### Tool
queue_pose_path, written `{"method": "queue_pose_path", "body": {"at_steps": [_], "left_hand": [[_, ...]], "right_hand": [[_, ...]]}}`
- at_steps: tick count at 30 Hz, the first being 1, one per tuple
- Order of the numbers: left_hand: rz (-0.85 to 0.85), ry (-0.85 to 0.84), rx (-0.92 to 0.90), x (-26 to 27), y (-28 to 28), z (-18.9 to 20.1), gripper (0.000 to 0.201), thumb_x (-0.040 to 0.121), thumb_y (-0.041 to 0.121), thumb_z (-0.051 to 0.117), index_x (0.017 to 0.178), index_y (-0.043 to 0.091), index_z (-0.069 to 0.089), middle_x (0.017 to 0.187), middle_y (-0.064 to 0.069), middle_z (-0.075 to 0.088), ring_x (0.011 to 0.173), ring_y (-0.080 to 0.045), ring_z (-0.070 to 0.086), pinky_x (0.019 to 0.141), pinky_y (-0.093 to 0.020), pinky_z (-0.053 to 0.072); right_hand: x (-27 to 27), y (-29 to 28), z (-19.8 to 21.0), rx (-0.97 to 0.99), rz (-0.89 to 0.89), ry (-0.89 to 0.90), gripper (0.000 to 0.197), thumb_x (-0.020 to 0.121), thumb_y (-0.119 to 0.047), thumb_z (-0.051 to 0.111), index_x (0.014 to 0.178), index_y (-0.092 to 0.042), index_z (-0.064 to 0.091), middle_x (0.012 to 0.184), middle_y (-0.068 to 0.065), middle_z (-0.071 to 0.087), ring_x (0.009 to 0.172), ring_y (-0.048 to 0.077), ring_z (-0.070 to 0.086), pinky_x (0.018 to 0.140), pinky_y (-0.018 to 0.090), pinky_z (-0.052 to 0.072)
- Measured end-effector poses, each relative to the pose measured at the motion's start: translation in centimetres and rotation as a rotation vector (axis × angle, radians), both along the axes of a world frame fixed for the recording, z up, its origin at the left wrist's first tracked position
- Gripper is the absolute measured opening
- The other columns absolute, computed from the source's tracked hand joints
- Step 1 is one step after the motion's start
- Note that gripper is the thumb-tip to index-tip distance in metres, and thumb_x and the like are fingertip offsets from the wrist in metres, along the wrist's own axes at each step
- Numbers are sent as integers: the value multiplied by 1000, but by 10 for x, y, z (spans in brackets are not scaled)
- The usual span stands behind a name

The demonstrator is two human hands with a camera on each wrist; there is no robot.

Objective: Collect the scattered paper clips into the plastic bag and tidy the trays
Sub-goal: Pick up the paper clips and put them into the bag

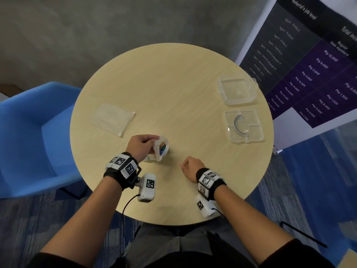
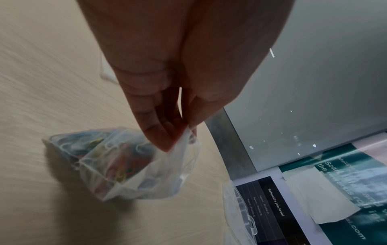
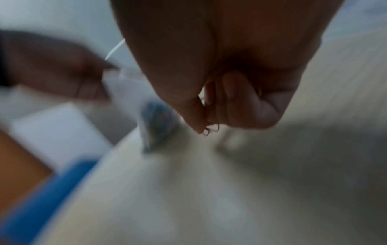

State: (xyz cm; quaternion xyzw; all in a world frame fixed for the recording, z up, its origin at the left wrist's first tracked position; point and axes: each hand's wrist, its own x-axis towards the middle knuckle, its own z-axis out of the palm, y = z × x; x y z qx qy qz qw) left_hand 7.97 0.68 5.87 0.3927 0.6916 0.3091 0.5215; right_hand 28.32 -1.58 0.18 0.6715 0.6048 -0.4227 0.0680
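The left hand (image 1: 139,147) pinches the clip-filled plastic bag (image 1: 161,147) by its rim, mouth tilted toward three o'clock. The right hand (image 1: 191,166), nearer that opening, pinches paper clips (image 3: 210,130) at four o'clock from it.

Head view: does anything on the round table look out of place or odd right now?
One thing: the clear square tray nearer the person holds a curved grey strip lying across its dividers, not a paper clip. The other clear tray looks empty. No loose clips show on the round wooden table.
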Motion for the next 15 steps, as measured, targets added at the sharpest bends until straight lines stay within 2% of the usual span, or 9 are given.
{"method": "queue_pose_path", "body": {"at_steps": [1, 3, 5, 7, 9, 11, 13, 15], "left_hand": [[-6, 5, 5, 0, 0, 1, 27, 92, 7, 53, 85, 22, 74, 101, -12, 72, 78, -23, 71, 84, -42, 58], [-28, 22, 15, -1, 1, 2, 27, 92, 8, 53, 85, 22, 74, 98, -12, 72, 81, -27, 71, 85, -43, 58], [-62, 44, 31, -2, 1, 3, 27, 93, 10, 53, 86, 24, 74, 93, -12, 73, 83, -30, 70, 85, -45, 57], [-115, 85, 58, -2, 1, 3, 27, 92, 12, 53, 87, 28, 74, 87, -13, 74, 80, -31, 71, 83, -46, 58], [-157, 129, 81, -3, 1, 5, 26, 92, 13, 53, 91, 28, 74, 84, -12, 75, 76, -27, 71, 81, -42, 58], [-184, 173, 101, -3, 1, 7, 24, 93, 14, 53, 97, 24, 74, 83, -10, 75, 71, -21, 71, 78, -36, 58], [-192, 199, 126, -4, 2, 8, 23, 93, 15, 53, 100, 21, 74, 82, -8, 75, 69, -18, 70, 75, -31, 57], [-189, 206, 140, -6, 2, 7, 22, 93, 15, 54, 100, 19, 74, 77, -7, 74, 64, -17, 68, 72, -28, 55]], "right_hand": [[1, 6, 7, -31, -50, 122, 27, 96, -37, 52, 105, -12, 59, 96, 7, 62, 78, 22, 60, 65, 28, 46], [-6, 19, 27, -133, -202, 447, 20, 96, -32, 54, 98, -13, 59, 72, 2, 51, 52, 13, 43, 48, 25, 35], [-20, 33, 46, -205, -302, 646, 17, 96, -27, 56, 97, -11, 61, 59, -2, 38, 46, 9, 30, 41, 22, 26], [-36, 47, 58, -205, -282, 616, 19, 94, -25, 59, 100, -7, 63, 56, -1, 35, 45, 11, 28, 40, 22, 24], [-50, 58, 60, -178, -231, 466, 20, 88, -29, 65, 86, -9, 64, 53, 1, 38, 45, 14, 31, 44, 25, 26], [-59, 65, 59, -162, -258, 381, 23, 80, -32, 71, 73, -13, 60, 55, 3, 46, 45, 17, 38, 47, 27, 32], [-66, 68, 59, -211, -378, 458, 17, 81, -23, 72, 74, -11, 61, 65, 7, 55, 48, 16, 45, 46, 26, 37], [-70, 68, 65, -302, -535, 609, 6, 85, -3, 65, 80, -2, 63, 74, 13, 59, 55, 16, 51, 48, 22, 41]]}}
